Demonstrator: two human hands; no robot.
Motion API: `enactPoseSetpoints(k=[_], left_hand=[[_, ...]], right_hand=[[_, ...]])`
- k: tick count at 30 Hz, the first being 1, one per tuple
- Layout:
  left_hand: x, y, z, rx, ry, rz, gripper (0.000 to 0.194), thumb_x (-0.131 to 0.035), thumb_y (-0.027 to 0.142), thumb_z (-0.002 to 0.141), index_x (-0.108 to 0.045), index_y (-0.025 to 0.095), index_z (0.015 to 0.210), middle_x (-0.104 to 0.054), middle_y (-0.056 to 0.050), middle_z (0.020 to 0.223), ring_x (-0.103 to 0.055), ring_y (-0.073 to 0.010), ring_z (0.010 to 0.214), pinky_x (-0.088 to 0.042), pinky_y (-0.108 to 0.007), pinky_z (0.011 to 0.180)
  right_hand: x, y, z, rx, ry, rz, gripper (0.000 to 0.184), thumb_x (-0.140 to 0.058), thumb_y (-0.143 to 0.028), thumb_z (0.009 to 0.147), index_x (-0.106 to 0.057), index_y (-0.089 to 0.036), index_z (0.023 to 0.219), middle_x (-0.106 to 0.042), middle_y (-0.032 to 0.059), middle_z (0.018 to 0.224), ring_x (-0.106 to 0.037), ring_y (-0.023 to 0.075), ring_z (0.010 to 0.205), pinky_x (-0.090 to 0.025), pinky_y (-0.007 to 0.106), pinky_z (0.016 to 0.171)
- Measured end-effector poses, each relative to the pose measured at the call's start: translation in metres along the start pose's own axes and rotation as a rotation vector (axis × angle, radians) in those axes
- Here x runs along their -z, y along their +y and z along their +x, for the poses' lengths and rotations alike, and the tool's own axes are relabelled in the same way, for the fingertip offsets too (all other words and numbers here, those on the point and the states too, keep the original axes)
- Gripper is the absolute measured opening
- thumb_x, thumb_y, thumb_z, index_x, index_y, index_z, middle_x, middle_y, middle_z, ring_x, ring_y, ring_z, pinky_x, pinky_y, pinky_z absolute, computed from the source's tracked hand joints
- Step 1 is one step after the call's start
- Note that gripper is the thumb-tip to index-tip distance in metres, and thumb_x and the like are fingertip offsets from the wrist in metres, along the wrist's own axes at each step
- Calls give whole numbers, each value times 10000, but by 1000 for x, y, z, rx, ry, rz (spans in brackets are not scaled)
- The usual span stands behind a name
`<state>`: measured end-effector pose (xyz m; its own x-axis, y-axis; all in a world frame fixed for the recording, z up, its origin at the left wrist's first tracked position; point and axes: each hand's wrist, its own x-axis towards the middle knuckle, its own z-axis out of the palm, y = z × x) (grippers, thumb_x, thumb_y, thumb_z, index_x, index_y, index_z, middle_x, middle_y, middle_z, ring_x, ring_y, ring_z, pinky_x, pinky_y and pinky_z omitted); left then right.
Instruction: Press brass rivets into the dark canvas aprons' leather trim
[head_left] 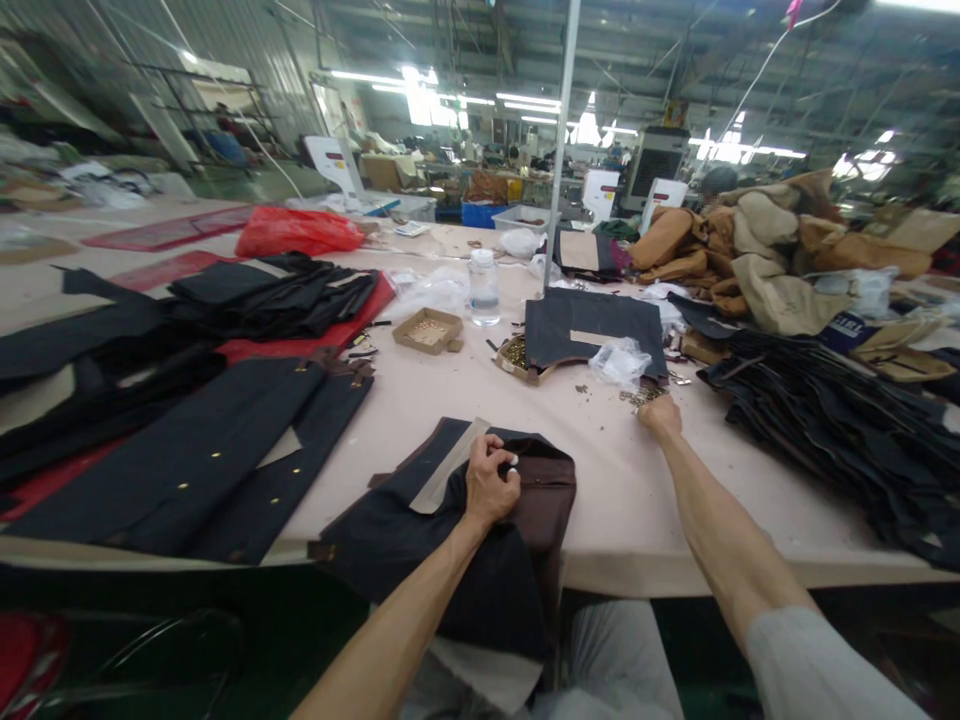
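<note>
A dark navy garment piece (420, 540) with a brown flap lies over the near table edge in front of me. My left hand (491, 485) rests on it, fingers closed in a pinch on the fabric and a small white part. My right hand (660, 413) reaches forward, fingers curled down into a scatter of small brass fasteners (637, 396) on the pink tabletop (450, 390); what it holds, if anything, is hidden. Just beyond lie a clear plastic bag (619, 362) and a dark fabric panel (592, 330) over a tray of brass fasteners (515, 352).
Dark garments (187, 450) lie at the left and a pile of dark pieces (825, 410) at the right. A small cardboard box (427, 331), a water bottle (484, 288), a red bag (296, 232), a metal pole (561, 140) and tan garments (750, 250) are farther back.
</note>
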<state>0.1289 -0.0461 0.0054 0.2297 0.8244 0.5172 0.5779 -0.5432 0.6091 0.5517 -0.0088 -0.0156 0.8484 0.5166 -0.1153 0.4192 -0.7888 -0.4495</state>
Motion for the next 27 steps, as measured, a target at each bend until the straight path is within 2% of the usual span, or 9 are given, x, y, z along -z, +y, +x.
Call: enactPoseSetpoints(k=[4, 11, 19, 22, 27], left_hand=[[-1, -1, -4, -8, 52, 1, 144, -601, 104, 691, -685, 186, 774, -506, -60, 915, -544, -211, 904, -496, -343, 833], [-3, -4, -9, -22, -2, 105, 147, -584, 126, 711, -714, 193, 705, -502, -19, 656, -515, -179, 683, -414, -333, 747], [-1, -5, -9, 27, -13, 10, 181, -556, 127, 735, -728, 179, 760, -519, -4, 635, -481, -136, 577, -369, -270, 616], [0, -4, -8, 31, -20, -4, 175, -558, 129, 736, -723, 181, 762, -528, -6, 640, -484, -134, 580, -373, -265, 616], [0, -1, -11, 76, -26, -2, 167, -566, 133, 737, -725, 182, 755, -543, -13, 639, -493, -137, 584, -384, -269, 617]], right_hand=[[0, 3, 3, -8, 16, 37, 495, -745, -320, 708, -697, -123, 1159, -700, 253, 1156, -694, 371, 1061, -575, 425, 870], [-4, 3, 9, -74, 56, 67, 469, -766, -314, 707, -702, -116, 1127, -697, 272, 1141, -690, 379, 1071, -579, 440, 869], [1, -7, 9, -24, 49, 78, 495, -752, -343, 731, -677, -89, 1149, -686, 281, 1147, -680, 378, 1084, -557, 447, 911], [0, -9, 9, -3, 46, 71, 509, -734, -380, 751, -660, -100, 1169, -679, 276, 1158, -679, 382, 1076, -556, 463, 886], [0, -5, 10, 2, 1, 36, 439, -729, -339, 761, -670, -83, 1112, -685, 278, 1108, -690, 349, 1033, -555, 424, 854]])
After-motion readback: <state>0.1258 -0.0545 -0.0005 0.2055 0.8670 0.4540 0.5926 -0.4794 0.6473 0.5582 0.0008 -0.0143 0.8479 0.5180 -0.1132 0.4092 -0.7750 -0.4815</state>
